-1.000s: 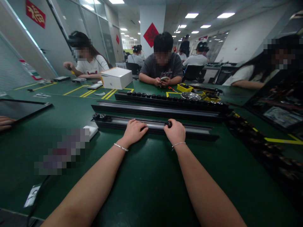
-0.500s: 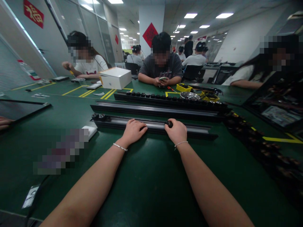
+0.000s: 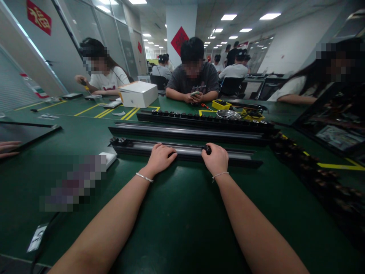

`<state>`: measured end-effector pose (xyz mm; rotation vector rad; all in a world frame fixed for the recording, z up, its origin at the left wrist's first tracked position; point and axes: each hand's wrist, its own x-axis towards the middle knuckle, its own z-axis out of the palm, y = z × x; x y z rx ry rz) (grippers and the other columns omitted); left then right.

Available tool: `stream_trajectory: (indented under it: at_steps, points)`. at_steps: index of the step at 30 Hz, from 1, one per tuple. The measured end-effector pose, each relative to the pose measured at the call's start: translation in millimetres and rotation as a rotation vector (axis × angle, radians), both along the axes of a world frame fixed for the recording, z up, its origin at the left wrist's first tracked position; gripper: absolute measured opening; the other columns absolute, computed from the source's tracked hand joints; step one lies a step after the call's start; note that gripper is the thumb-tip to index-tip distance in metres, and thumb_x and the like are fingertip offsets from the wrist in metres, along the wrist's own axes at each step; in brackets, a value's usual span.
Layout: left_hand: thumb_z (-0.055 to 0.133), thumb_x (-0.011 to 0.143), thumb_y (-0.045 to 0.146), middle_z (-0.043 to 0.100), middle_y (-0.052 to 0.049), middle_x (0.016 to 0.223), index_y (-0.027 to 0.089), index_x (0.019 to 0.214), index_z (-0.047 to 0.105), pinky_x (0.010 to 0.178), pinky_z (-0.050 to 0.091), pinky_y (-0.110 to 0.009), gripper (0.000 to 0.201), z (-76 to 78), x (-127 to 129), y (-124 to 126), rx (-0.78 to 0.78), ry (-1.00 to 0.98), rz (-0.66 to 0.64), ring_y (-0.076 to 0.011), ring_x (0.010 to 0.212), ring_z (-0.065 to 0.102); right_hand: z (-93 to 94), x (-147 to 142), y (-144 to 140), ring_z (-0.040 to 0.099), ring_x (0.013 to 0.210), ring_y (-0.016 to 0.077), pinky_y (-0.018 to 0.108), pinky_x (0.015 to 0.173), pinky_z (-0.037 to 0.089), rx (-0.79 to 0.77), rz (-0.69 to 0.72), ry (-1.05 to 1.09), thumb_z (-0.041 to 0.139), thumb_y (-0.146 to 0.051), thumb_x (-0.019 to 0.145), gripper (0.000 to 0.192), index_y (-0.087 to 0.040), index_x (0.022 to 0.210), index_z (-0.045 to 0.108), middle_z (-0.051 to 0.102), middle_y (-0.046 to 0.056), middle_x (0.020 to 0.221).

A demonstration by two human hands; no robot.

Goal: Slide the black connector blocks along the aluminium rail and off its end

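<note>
A long black rail [image 3: 242, 156] with a silver channel lies across the green table [image 3: 176, 220] in front of me. My left hand [image 3: 160, 158] rests on its near edge, fingers curled over it. My right hand [image 3: 216, 159] pinches a small black knob [image 3: 208, 150] sitting in the rail's channel. Two more black knobs [image 3: 119, 141] sit at the rail's left end. A second black rail [image 3: 185, 133] lies just behind, and a third rail [image 3: 199, 118] carrying a row of several black knobs lies behind that.
A white box [image 3: 138, 94] stands at the back left; a yellow parts tray [image 3: 221, 104] and metal bowl [image 3: 228, 114] at the back centre. More dark rails [image 3: 319, 179] run along the right. Other people sit across the table. Another person's fingers [image 3: 8, 148] show at the left edge.
My right hand has slid a little to the right along the rail with the black knob. My left hand has stayed in place.
</note>
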<state>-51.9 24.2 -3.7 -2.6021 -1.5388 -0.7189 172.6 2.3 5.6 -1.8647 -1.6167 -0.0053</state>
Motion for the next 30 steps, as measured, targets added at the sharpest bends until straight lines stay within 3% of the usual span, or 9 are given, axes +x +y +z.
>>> stream_trajectory:
  at_steps: [10, 21, 30]
  points:
    - [0.044, 0.090, 0.040, 0.072, 0.000, 0.096, 0.025, 0.092, 0.066, 0.102, 0.028, -0.043, 0.027, 0.2, 0.3, 0.4, 0.010, 0.006, -0.003, -0.0196, 0.093, 0.061, -3.3, 3.5, -1.7, 0.053, 0.106, 0.0249, 0.041, 0.097, 0.032, 0.034, -0.019, 0.005, 0.046, -0.029, 0.081, 0.038, -0.016, 0.114, 0.058, 0.065, 0.011, 0.108]
    - [0.043, 0.090, 0.041, 0.072, 0.000, 0.096, 0.026, 0.092, 0.066, 0.102, 0.027, -0.043, 0.028, -1.6, -0.7, 1.6, 0.003, 0.009, -0.001, -0.0193, 0.094, 0.060, -4.3, 4.3, -0.9, 0.054, 0.102, 0.0251, 0.041, 0.096, 0.032, 0.032, -0.060, 0.020, 0.047, -0.030, 0.079, 0.032, -0.016, 0.104, 0.060, 0.065, 0.012, 0.102]
    - [0.043, 0.090, 0.041, 0.072, 0.001, 0.096, 0.026, 0.091, 0.066, 0.102, 0.028, -0.043, 0.027, -1.7, -0.8, 1.3, 0.005, 0.007, 0.000, -0.0192, 0.093, 0.060, -7.1, 7.1, 0.1, 0.055, 0.100, 0.0249, 0.038, 0.097, 0.031, 0.067, -0.087, 0.039, 0.048, -0.030, 0.077, 0.045, -0.013, 0.117, 0.054, 0.065, 0.011, 0.106]
